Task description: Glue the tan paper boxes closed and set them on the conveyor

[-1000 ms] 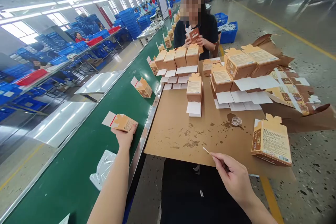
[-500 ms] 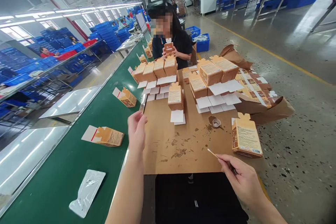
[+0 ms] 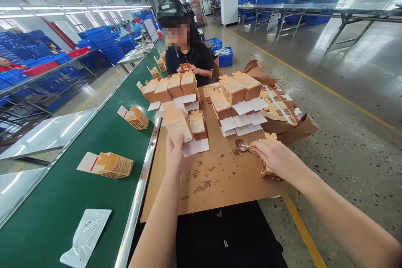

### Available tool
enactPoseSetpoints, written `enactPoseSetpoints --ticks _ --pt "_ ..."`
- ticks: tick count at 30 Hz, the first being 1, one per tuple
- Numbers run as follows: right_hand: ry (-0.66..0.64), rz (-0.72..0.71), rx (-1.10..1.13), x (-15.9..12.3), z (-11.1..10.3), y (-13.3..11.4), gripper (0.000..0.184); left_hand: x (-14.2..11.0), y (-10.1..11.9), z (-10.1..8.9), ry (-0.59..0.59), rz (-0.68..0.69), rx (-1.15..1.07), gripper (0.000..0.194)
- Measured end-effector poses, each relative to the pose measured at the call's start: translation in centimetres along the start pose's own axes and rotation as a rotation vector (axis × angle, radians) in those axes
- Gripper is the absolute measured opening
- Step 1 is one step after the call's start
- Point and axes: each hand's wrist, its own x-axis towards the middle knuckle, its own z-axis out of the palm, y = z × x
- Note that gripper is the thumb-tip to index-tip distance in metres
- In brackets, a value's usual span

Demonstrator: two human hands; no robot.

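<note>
My left hand [image 3: 175, 153] grips a small brown-and-cream carton [image 3: 178, 125], blurred by motion, above the cardboard tabletop [image 3: 216, 184]. Just behind it stands another carton [image 3: 197, 122] with white flaps out. In my right hand [image 3: 270, 155] a thin cotton swab [image 3: 248, 146] is pinched, its tip at a small clear round dish [image 3: 243, 146]. Dark wet marks spot the cardboard around the dish. Partly hidden under my right hand is a carton [image 3: 266, 169] near the right edge.
Stacked open cartons [image 3: 234, 90] stand at the back. To the left, a green conveyor belt [image 3: 103, 197] carries several cartons and a silver pouch [image 3: 86, 236]. A co-worker [image 3: 188, 56] sits across, holding a carton. Crumpled brown paper [image 3: 295, 132] lies at right.
My left hand has taken hold of a carton and lifted it. My right hand has moved forward, bringing the swab to the dish. The co-worker's carton is lower, and the view has shifted.
</note>
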Motion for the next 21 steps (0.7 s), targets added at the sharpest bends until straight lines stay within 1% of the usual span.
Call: enactPoseSetpoints --ticks 2,3,5,6,8,10,13,15,16,18,19,21 --pt "-0.151 0.035 -0.138 2.7 0.1 0.3 0.029 -3.5 0.3 -2.1 0.065 -0.087 -0.076 0.076" --pt "-0.197 0.037 -0.184 3.7 0.3 0.4 0.027 -5.2 0.3 -3.1 0.095 -0.142 -0.093 0.079" --pt "-0.238 0.026 -0.222 5.1 1.2 0.6 0.027 -8.0 0.1 -4.8 0.130 -0.236 -0.071 0.084" --pt "-0.244 0.018 -0.225 5.6 1.7 0.7 0.029 -9.0 -0.1 -5.5 0.137 -0.268 -0.042 0.086" --pt "-0.244 0.002 -0.228 6.1 2.5 0.9 0.033 -10.2 -0.4 -6.3 0.122 -0.301 0.028 0.089" --pt "-0.235 -0.013 -0.233 6.3 2.8 1.3 0.036 -10.5 -0.7 -6.6 0.090 -0.317 0.091 0.090" --pt "-0.206 -0.033 -0.239 6.0 2.3 2.3 0.035 -9.9 -1.0 -6.3 0.049 -0.322 0.143 0.089" --pt "-0.158 -0.035 -0.230 5.0 1.9 2.8 0.032 -9.5 -1.1 -6.0 0.027 -0.319 0.155 0.089" --pt "-0.114 -0.035 -0.205 4.3 1.8 2.8 0.032 -9.4 -1.2 -5.8 0.020 -0.319 0.158 0.088" --pt "0.005 -0.042 -0.090 2.3 2.6 1.9 0.031 -9.3 -1.4 -5.5 0.011 -0.325 0.172 0.086" --pt "0.067 -0.057 -0.003 1.2 3.4 0.9 0.031 -9.3 -1.6 -5.3 0.008 -0.328 0.182 0.085" --pt "0.155 -0.114 0.186 -0.7 6.1 -1.9 0.032 -9.5 -1.8 -5.3 -0.014 -0.336 0.201 0.083"
